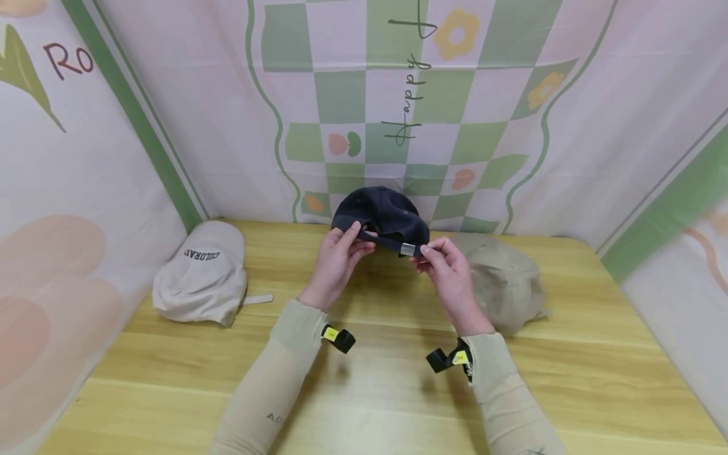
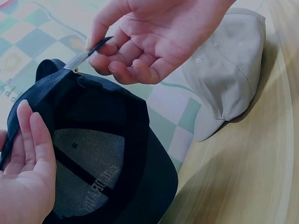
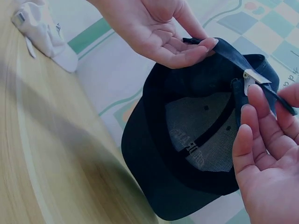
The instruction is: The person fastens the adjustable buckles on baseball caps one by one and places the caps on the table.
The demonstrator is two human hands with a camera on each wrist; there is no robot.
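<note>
Dark cap [image 1: 380, 208] spans left hand [image 1: 333, 264] and right hand [image 1: 453, 281] (both pinching).

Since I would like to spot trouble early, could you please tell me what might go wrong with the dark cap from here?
The strap tail could slip back through the metal buckle if the right hand loses its pinch. The dark cap appears held up off the table, so it might tip or drop if the left hand loosens. The khaki cap sits close to the right hand, so a sideways move could nudge it.
</note>
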